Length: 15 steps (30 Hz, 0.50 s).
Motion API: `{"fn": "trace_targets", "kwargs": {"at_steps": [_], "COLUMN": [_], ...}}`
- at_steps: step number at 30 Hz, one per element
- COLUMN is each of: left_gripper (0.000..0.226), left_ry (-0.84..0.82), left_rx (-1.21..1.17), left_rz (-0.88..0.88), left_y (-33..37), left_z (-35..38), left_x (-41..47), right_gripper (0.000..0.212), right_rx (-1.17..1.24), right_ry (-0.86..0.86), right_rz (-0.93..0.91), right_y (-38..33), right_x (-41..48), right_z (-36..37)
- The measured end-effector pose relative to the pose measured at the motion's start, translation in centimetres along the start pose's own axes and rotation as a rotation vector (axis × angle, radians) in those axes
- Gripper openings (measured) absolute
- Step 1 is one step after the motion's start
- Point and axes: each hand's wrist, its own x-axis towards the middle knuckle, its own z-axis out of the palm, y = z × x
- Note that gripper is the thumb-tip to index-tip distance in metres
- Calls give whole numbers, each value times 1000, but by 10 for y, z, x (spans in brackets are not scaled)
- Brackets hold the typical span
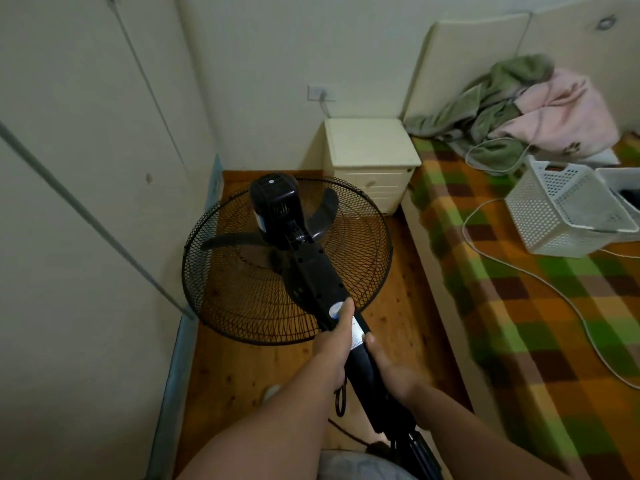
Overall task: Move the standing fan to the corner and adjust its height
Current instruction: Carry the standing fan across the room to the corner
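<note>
- Beside the bed [519, 289], standing fan [287, 258] leans away, pole [360, 374] pointing toward the corner [225, 174].
- Left hand [334, 337] grips the pole nearer the head; right hand [388, 365] grips just below.

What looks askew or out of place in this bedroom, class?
The white basket seems tipped on its side on the bed, and the fan leans tilted, gripped by the left hand and right hand.
</note>
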Motion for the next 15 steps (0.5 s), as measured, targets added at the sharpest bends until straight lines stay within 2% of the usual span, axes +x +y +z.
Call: {"fn": "trace_targets", "kwargs": {"at_steps": [5, 11, 15], "left_gripper": [107, 105, 108], "left_ry": [-31, -112, -105], "left_rx": [50, 80, 91], "left_rz": [37, 45, 49], "left_y": [73, 119, 143], "left_z": [-24, -36, -39], "left_x": [17, 37, 53], "right_gripper": [90, 88, 86], "right_rx": [33, 36, 45], "right_ry": [120, 123, 150], "right_rz": [-15, 19, 28], "right_y": [-59, -100, -120], "right_x": [29, 55, 73], "right_z": [29, 43, 50]}}
